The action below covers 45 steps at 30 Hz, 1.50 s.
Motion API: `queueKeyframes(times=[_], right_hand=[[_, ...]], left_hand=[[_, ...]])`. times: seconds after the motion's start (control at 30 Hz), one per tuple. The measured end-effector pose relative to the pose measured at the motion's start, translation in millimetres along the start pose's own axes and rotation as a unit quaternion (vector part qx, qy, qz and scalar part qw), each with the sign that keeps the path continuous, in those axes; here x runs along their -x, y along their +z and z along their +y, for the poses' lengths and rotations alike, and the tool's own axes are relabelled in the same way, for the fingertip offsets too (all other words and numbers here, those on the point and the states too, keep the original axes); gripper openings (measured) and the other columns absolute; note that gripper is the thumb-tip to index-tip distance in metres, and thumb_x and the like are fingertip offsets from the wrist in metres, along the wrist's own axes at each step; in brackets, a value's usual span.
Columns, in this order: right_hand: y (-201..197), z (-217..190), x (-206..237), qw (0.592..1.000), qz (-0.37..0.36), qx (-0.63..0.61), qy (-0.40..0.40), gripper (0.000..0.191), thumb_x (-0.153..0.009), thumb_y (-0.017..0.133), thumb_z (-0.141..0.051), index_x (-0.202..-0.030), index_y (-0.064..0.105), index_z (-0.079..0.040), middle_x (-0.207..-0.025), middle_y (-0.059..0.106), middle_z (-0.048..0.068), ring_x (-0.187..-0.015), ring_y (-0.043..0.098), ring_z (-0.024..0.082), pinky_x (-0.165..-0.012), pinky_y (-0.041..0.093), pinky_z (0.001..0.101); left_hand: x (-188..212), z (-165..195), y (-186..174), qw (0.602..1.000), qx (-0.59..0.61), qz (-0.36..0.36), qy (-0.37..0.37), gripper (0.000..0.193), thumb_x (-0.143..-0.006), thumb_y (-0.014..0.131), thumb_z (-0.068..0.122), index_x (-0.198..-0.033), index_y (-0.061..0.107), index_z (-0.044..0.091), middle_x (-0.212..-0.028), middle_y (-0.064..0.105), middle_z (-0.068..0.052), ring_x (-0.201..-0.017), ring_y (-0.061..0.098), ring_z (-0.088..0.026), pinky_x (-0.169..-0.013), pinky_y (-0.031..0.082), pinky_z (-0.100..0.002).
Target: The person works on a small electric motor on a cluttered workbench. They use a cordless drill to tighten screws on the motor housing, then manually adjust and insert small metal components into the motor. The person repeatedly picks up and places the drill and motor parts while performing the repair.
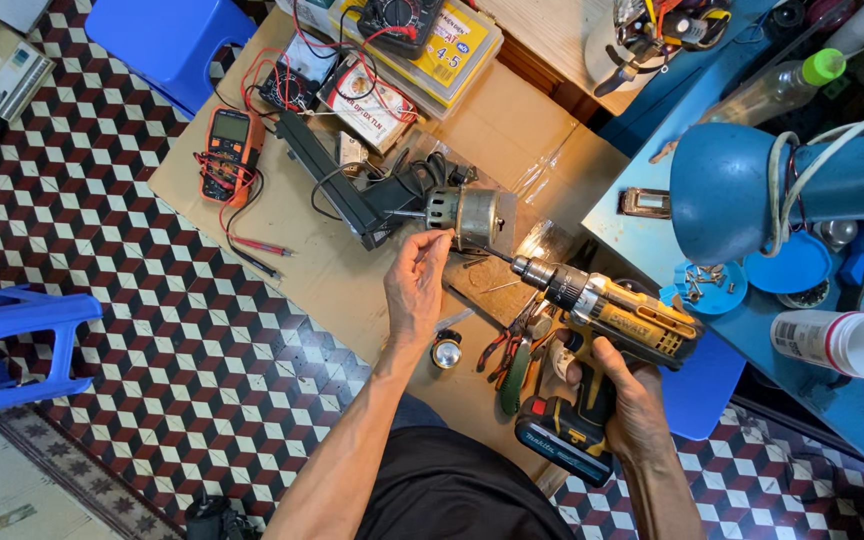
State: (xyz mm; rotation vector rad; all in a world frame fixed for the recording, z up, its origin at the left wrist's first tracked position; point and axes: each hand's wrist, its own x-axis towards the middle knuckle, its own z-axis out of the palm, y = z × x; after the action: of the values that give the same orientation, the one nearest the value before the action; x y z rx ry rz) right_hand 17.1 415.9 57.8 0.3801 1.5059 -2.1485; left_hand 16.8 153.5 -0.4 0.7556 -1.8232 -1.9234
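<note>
Closest to the lens, the right hand (630, 400) wraps the grip of a yellow-and-black cordless drill (592, 330), fingers closed round the handle above the dark battery pack. Its long axis runs up and to the left, with the chuck and thin bit aimed at a small grey electric motor (472, 215) lying on a sheet of brown cardboard (302, 260) over the patterned floor. That motor sits just up-left of the bit tip, near it, though whether the bit touches the casing cannot be told. Reaching from below, the left hand (417, 285) has its fingertips pinched narrowly at the motor's vented left end, touching or all but touching it; it is the nearer hand to the motor. A black bracket with cables (347, 190) lies against the motor's far left side. Red-handled pliers (507, 345) and a small round metal part (445, 350) rest on the cardboard between the two forearms. Further left an orange multimeter (232, 140) lies with its red leads trailing. As for containers, a shallow blue lid (707, 285) to the right of the drill holds a scatter of small screws, while a white cup (842, 343) lies on its side on the blue bench, its contents not visible.
</note>
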Motion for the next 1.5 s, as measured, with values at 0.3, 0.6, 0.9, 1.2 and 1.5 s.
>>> queueKeyframes(times=[0.3, 0.6, 0.9, 1.2, 1.5], right_hand=[[6, 1, 0, 1.0, -0.019, -0.02, -0.005, 0.04, -0.094, 0.067, -0.017, -0.126, 0.06, 0.005, -0.106, 0.07, 0.025, -0.072, 0.063, 0.017, -0.06, 0.057, 0.03], [12, -3, -2, 0.998, -0.036, -0.046, -0.002, 0.039, -0.096, 0.068, -0.018, -0.128, 0.058, 0.002, -0.108, 0.07, 0.024, -0.073, 0.063, 0.017, -0.058, 0.055, 0.0292], [1, 2, -9, 0.999, -0.039, -0.029, 0.011, 0.045, -0.092, 0.069, -0.019, -0.13, 0.057, 0.001, -0.109, 0.07, 0.025, -0.073, 0.067, 0.018, -0.056, 0.06, 0.0295], [2, -12, -20, 0.998, -0.051, -0.014, 0.022, 0.046, -0.093, 0.069, -0.02, -0.133, 0.056, 0.0, -0.111, 0.071, 0.025, -0.07, 0.066, 0.017, -0.058, 0.059, 0.0303], [0, -13, -22, 0.998, -0.051, -0.005, 0.022, 0.046, -0.094, 0.068, -0.019, -0.133, 0.056, 0.0, -0.11, 0.07, 0.025, -0.07, 0.067, 0.019, -0.059, 0.059, 0.0317]], left_hand=[[1, 3, 0, 1.0, 0.022, -0.016, -0.013, 0.03, -0.103, 0.064, 0.027, -0.114, 0.068, -0.001, -0.104, 0.073, -0.005, -0.096, 0.067, -0.008, -0.085, 0.054, -0.022], [1, 1, 0, 1.0, 0.025, -0.014, -0.013, 0.031, -0.102, 0.065, 0.027, -0.114, 0.069, -0.001, -0.106, 0.075, -0.006, -0.099, 0.068, -0.009, -0.088, 0.054, -0.022], [3, 1, -1, 1.0, -0.006, -0.009, -0.016, 0.031, -0.102, 0.065, 0.028, -0.114, 0.069, -0.001, -0.103, 0.075, -0.006, -0.095, 0.068, -0.01, -0.085, 0.055, -0.024], [-12, -8, 0, 0.984, 0.107, 0.059, -0.126, 0.028, -0.096, 0.07, 0.023, -0.109, 0.071, -0.002, -0.094, 0.076, -0.011, -0.084, 0.073, -0.015, -0.08, 0.059, -0.026], [-14, -21, 12, 0.984, 0.106, 0.064, -0.131, 0.03, -0.094, 0.073, 0.024, -0.104, 0.073, -0.004, -0.088, 0.076, -0.01, -0.079, 0.072, -0.014, -0.075, 0.06, -0.026]])
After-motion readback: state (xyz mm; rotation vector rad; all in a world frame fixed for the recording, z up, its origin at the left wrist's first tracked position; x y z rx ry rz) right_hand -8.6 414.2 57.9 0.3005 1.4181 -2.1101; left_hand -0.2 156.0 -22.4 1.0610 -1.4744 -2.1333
